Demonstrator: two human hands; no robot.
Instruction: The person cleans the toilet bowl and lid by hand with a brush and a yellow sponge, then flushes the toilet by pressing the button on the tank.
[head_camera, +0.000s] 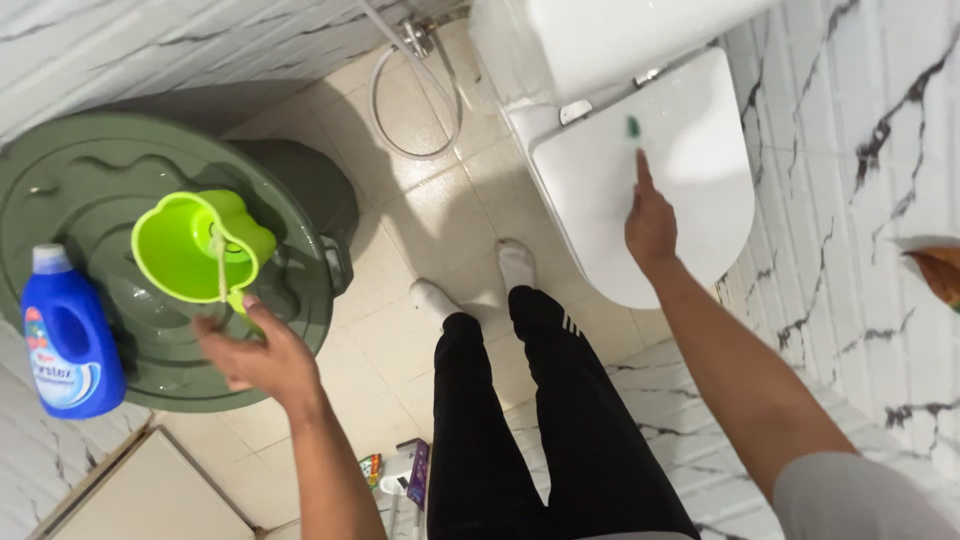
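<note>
At the left of the frame, the left hand (255, 355) reaches up to a bright green plastic jug (200, 250) that stands on the dark green lid (110, 190) of a big bin. The fingers curl loosely about the jug's handle at its lower right edge; whether they have closed on it I cannot tell. The jug looks light, stiff and smooth, likely slippery if wet, and the handle is the natural place to take it. A blue detergent bottle (68, 335) stands just beside it at the far left.

At the upper right, the right hand (650, 222) lies on the closed white toilet lid (690, 170), forefinger stretched toward a small green spot (633, 127), holding nothing.
</note>
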